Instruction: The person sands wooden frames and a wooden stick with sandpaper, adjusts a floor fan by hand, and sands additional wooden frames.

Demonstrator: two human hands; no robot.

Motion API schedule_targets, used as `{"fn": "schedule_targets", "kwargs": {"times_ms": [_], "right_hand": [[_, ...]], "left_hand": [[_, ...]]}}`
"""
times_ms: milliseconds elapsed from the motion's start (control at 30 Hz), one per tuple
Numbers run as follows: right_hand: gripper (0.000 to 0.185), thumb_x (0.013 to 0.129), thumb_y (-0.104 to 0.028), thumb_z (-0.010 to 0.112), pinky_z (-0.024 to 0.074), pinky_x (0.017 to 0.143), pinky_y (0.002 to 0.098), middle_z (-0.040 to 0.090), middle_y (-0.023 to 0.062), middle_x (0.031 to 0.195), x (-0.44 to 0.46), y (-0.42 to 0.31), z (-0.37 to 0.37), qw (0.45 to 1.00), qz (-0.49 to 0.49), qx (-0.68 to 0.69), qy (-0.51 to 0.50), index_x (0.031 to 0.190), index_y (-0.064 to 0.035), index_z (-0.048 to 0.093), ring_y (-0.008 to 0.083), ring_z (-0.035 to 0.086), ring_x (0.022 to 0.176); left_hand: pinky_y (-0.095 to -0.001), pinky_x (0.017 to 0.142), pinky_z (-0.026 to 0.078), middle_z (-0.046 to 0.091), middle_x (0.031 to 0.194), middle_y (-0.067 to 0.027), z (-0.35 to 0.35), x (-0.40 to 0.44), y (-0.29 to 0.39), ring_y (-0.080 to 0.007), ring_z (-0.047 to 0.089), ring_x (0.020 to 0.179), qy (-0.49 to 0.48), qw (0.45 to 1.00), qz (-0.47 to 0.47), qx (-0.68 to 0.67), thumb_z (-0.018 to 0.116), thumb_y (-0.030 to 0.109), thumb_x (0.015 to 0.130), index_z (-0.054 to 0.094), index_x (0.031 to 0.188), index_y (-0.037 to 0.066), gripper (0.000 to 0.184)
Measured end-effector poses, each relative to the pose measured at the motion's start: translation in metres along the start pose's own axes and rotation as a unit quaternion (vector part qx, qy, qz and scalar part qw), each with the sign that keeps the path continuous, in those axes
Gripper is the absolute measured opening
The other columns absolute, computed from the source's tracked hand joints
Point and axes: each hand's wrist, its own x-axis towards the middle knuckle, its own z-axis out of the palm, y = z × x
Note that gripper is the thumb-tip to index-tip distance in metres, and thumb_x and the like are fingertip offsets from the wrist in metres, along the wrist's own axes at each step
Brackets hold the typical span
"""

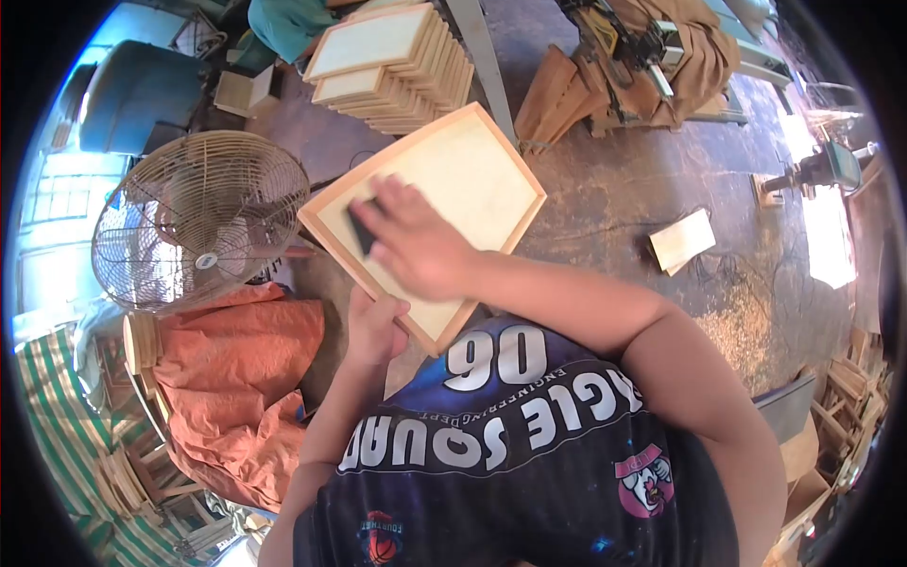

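Jersey (529, 472), one, dark, marked 06 — nearest the camera, just below the wooden tray (463, 180). One tray in hand: pale panel, raised rim, tilted in front of the jersey. Two hands on it. Left hand (375, 326) pinches the rim at the tray's lower-left side, thumb over the top edge; its other fingers are mostly hidden. Right hand (420, 241) is over the panel near the tray's left side, motion-blurred, fingers slightly spread, thumb and fingers closed round one dark block (362, 231) against the panel.

Around the tray: one round caged fan (194, 227) to its left; one crumpled orange sheet (236, 369) lower left. Two adjoining stacks of similar trays (370, 45) above it — layers overlap, can't give an exact count. Right of it, pale flat wood (684, 242) on the floor, piece count unclear; one patch of sawdust (742, 326) beyond, lower right.
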Motion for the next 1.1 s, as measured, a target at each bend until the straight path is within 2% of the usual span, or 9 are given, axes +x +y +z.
{"fn": "schedule_targets", "kwargs": {"times_ms": [67, 200, 400, 500, 533, 733, 867, 967, 1100], "right_hand": [[0.06, 0.107, -0.031, 0.044, 0.0206, 0.125, 0.0538, 0.029, 0.0342, 0.16, -0.005, 0.027, 0.005, 0.997, -0.071, -0.014, -0.019, 0.157, 0.0001, 0.034, 0.0449, 0.03, 0.151], [0.056, 0.109, -0.027, 0.04, 0.022, 0.125, 0.0526, 0.036, 0.0343, 0.157, -0.029, 0.115, 0.03, 0.933, 0.355, 0.009, 0.058, 0.156, 0.002, 0.034, 0.046, 0.03, 0.151], [0.056, 0.108, -0.029, 0.04, 0.0188, 0.126, 0.0543, 0.036, 0.0267, 0.16, -0.022, -0.04, 0.086, 0.999, -0.018, -0.027, 0.003, 0.156, 0.0003, 0.037, 0.0443, 0.025, 0.153], [0.059, 0.109, -0.033, 0.04, 0.0205, 0.126, 0.0501, 0.032, 0.0266, 0.163, -0.038, 0.068, 0.105, 0.989, 0.128, -0.011, 0.07, 0.156, 0.0024, 0.036, 0.0436, 0.024, 0.154], [0.06, 0.109, -0.033, 0.041, 0.0194, 0.127, 0.0486, 0.032, 0.0275, 0.162, -0.029, 0.066, 0.093, 0.944, 0.323, -0.025, 0.056, 0.156, 0.0037, 0.035, 0.0438, 0.024, 0.154], [0.059, 0.106, -0.034, 0.045, 0.0175, 0.126, 0.0547, 0.029, 0.0262, 0.164, -0.016, -0.099, 0.088, 0.995, -0.094, -0.031, -0.019, 0.156, -0.004, 0.039, 0.0446, 0.025, 0.153], [0.06, 0.105, -0.03, 0.047, 0.0175, 0.127, 0.0507, 0.03, 0.0257, 0.164, -0.043, 0.049, 0.069, 0.997, 0.04, -0.053, 0.046, 0.157, -0.0012, 0.036, 0.0431, 0.024, 0.154], [0.064, 0.103, -0.032, 0.051, 0.0194, 0.125, 0.0549, 0.036, 0.0289, 0.159, -0.055, 0.014, 0.078, 0.978, 0.14, -0.108, 0.113, 0.153, 0.004, 0.038, 0.0474, 0.029, 0.15], [0.062, 0.108, -0.037, 0.04, 0.0161, 0.126, 0.054, 0.03, 0.0282, 0.163, -0.08, -0.107, 0.045, 0.986, -0.139, -0.049, -0.073, 0.157, 0.0008, 0.036, 0.0461, 0.024, 0.153]], "left_hand": [[-0.0442, 0.11, 0.048, 0.058, 0.134, -0.0184, -0.015, -0.004, -0.002, -0.0328, 0.06, 0.126, 0.001, 1.0, -0.011, 0.009, 0.053, 0.0, 0.068, 0.043, 0.141, -0.008, 0.074], [-0.0432, 0.108, 0.05, 0.06, 0.131, -0.0174, -0.042, -0.025, -0.017, -0.0312, 0.061, 0.124, -0.018, 1.0, -0.007, -0.014, 0.052, -0.002, 0.068, 0.046, 0.139, -0.008, 0.071], [-0.0422, 0.105, 0.052, 0.061, 0.129, -0.0182, -0.091, -0.048, -0.025, -0.0311, 0.063, 0.121, -0.014, 1.0, -0.025, 0.007, 0.05, -0.005, 0.069, 0.046, 0.139, -0.008, 0.07], [-0.0423, 0.103, 0.052, 0.062, 0.13, -0.0181, -0.111, -0.072, -0.02, -0.0307, 0.063, 0.122, -0.019, 0.999, -0.004, -0.048, 0.05, -0.005, 0.069, 0.045, 0.139, -0.009, 0.07], [-0.0429, 0.104, 0.052, 0.061, 0.13, -0.0183, -0.115, -0.079, -0.021, -0.031, 0.063, 0.122, -0.02, 0.999, 0.004, -0.047, 0.05, -0.005, 0.07, 0.045, 0.14, -0.009, 0.07], [-0.0411, 0.103, 0.051, 0.062, 0.129, -0.0159, -0.111, -0.098, -0.02, -0.0287, 0.063, 0.12, -0.014, 0.998, 0.045, -0.051, 0.051, -0.009, 0.07, 0.048, 0.138, -0.007, 0.068], [-0.0423, 0.104, 0.052, 0.062, 0.129, -0.0151, -0.094, -0.116, -0.02, -0.0289, 0.063, 0.121, -0.027, 0.987, 0.094, -0.124, 0.052, -0.009, 0.069, 0.047, 0.139, -0.006, 0.07], [-0.0438, 0.106, 0.051, 0.06, 0.132, -0.0156, -0.081, -0.125, -0.031, -0.0302, 0.062, 0.124, -0.007, 0.99, 0.11, -0.093, 0.053, -0.007, 0.068, 0.045, 0.141, -0.005, 0.074], [-0.0468, 0.11, 0.05, 0.057, 0.135, -0.016, -0.064, -0.127, -0.02, -0.0327, 0.059, 0.127, 0.035, 0.985, 0.155, -0.074, 0.052, -0.006, 0.065, 0.041, 0.144, -0.005, 0.08]]}}
